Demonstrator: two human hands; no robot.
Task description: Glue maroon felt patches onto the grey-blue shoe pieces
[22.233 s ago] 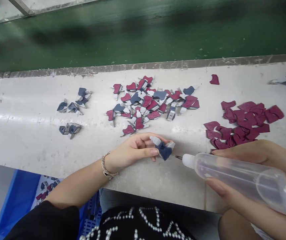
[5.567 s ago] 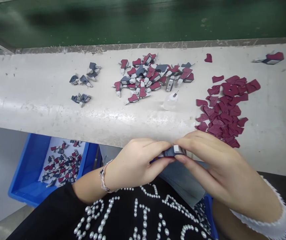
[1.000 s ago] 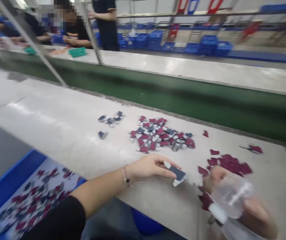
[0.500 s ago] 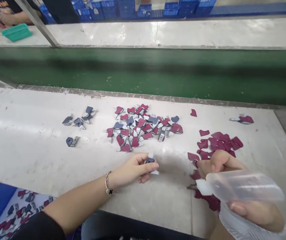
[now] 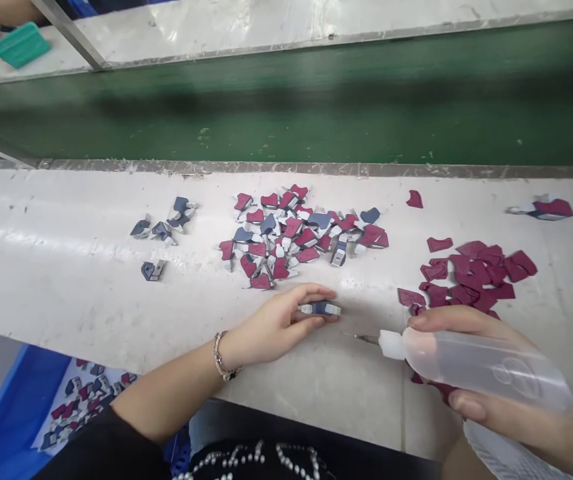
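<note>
Navy parts [image 5: 162, 231] lie at centre-left, seemingly kept apart from the central pile [image 5: 293, 227]. Below that pile, your left hand [image 5: 269, 328] pinches a navy-and-grey piece [image 5: 322, 308] between thumb and fingers, edge exposed, probably for access. At lower right, your right hand [image 5: 541, 430] wraps its fingers around a clear bottle [image 5: 481, 367], needle [image 5: 366, 339] pointing left, apparently for control.

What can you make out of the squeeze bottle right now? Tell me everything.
The squeeze bottle looks like translucent, colourless plastic, with a rounded body, a white cap and a thin, metal-looking needle. A faint circular mark shows toward its base. It is held on its side above the white work surface, gripped by the fingers of the right hand, needle pointing left. Any contents are hard to tell.
</note>
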